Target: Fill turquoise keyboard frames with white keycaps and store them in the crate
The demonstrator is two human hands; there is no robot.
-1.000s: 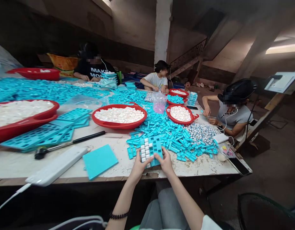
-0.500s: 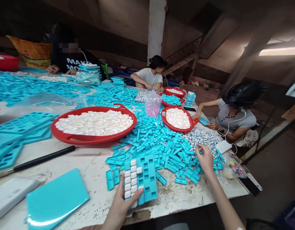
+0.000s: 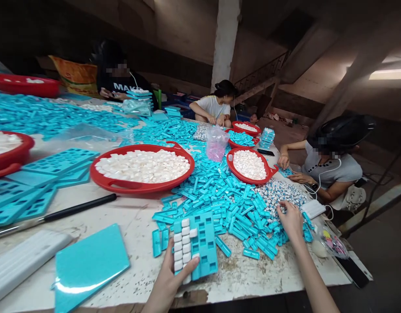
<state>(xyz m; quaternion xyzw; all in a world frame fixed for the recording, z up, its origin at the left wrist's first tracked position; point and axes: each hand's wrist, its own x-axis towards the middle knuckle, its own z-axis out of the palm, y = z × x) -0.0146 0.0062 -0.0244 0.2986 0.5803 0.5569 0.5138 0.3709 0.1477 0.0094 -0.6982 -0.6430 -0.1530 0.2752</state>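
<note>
A blue slotted tray with white key-like caps in its left columns is gripped in my left hand, the thumb over its lower edge. Over the near edge of a pile of small white and blue pieces is my right hand. Its thumb and index finger curve towards each other; whether a small piece is between them cannot be made out. Loose blue bars lie heaped between the tray and that pile.
Red baskets of white pieces stand beyond. To the left are stacked blue trays, a black-handled tool, a blue panel and a white bar. Co-workers sit around the table; a phone lies at right.
The view has swung left, so most things appear further right. My left hand still holds the tray. The co-worker at right has raised one hand off the blue piece.
</note>
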